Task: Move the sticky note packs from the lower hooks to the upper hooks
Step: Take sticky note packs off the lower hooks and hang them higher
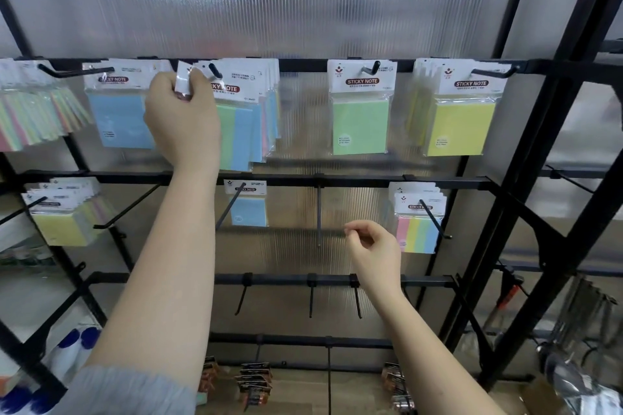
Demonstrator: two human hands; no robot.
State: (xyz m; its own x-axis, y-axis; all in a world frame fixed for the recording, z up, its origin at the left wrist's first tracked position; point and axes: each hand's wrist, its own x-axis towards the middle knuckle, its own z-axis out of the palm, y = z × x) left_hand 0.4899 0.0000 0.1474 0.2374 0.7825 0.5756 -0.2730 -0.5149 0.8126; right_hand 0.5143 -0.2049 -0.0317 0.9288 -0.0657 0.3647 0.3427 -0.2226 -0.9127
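1 glossy, white-headed pack [183, 79] is pinched in the left hand [182, 118] by a black metal upper hook [214, 70], while the right hand [372, 251] hangs loosely curled, holding nothing.

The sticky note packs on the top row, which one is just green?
The green sticky note pack, alone on its hook, second from the right on the top row. Its neighbour on the right is yellow, and the packs by the left hand are blue or striped.

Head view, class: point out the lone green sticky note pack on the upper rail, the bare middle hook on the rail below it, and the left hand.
Green sticky note pack [360, 127], head view, green pad face.
Bare middle hook [319, 212], head view, mid-shaft.
Left hand [182, 118], head view, back of hand.
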